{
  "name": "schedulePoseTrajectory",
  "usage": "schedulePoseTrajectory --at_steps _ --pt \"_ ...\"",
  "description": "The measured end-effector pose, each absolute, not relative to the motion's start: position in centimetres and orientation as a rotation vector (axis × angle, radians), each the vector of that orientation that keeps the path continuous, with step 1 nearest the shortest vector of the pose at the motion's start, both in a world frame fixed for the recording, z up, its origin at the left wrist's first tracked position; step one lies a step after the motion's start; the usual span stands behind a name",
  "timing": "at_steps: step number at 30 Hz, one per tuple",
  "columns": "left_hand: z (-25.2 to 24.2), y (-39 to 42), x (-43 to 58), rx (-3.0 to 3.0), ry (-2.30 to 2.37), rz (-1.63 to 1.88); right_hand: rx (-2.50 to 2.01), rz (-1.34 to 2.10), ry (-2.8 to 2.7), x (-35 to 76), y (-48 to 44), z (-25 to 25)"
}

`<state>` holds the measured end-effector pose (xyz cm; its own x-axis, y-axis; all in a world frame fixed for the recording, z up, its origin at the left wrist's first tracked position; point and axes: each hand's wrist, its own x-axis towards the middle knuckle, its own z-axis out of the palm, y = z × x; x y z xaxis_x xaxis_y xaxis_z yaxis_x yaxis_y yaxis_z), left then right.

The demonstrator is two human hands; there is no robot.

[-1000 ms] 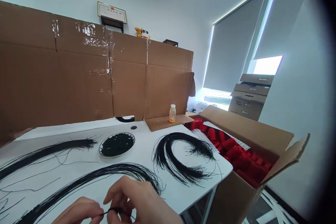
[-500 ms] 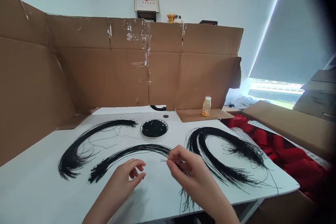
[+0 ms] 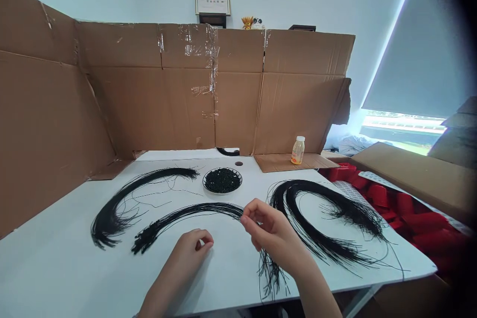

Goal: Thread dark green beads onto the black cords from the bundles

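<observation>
My left hand [image 3: 193, 249] is low over the white table [image 3: 112, 278], its thumb and fingertips pinched together. Whatever lies in that pinch is too small to make out. My right hand [image 3: 271, 232] is closed in a pinch above the right part of a bundle of thin black cords [image 3: 212, 207], hiding some of it. Anything between those fingertips is also unclear. The bundle's knobbly end [image 3: 144, 239] points left, and its loose ends [image 3: 271, 276] hang near the table's front edge. A dish of small black pieces [image 3: 222, 181] stands behind both hands.
Another black bundle [image 3: 114, 208] curves at left; more looped cords [image 3: 316, 188] spread at right. A small bottle with a white cap [image 3: 298, 150] stands before the cardboard wall [image 3: 167, 104]. Red items [image 3: 404, 203] fill an open box at right. A dark disc [image 3: 239, 163] lies behind the dish.
My left hand has come down slightly and its thumb and fingers have closed from apart into a pinch. My right hand stays near the bundle. The whole view has shifted a little.
</observation>
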<state>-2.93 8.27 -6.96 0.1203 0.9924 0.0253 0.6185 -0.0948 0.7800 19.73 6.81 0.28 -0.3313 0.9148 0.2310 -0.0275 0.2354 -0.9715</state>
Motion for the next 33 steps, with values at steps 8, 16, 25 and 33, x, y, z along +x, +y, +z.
schedulePoseTrajectory --at_steps 8,16,25,33 --pt "-2.5 5.2 -1.4 1.187 0.963 1.103 -0.785 1.331 -1.529 18.2 6.4 -0.4" --pt "-0.3 2.6 1.2 0.695 0.681 1.246 -0.642 1.281 -1.429 16.7 4.3 -0.5" --pt "-0.5 2.5 1.5 0.610 0.603 1.255 -0.619 1.224 -1.475 16.8 4.2 -0.5" --pt "-1.1 2.2 1.6 0.543 0.617 1.286 -0.656 1.191 -1.473 16.8 3.7 -0.2"
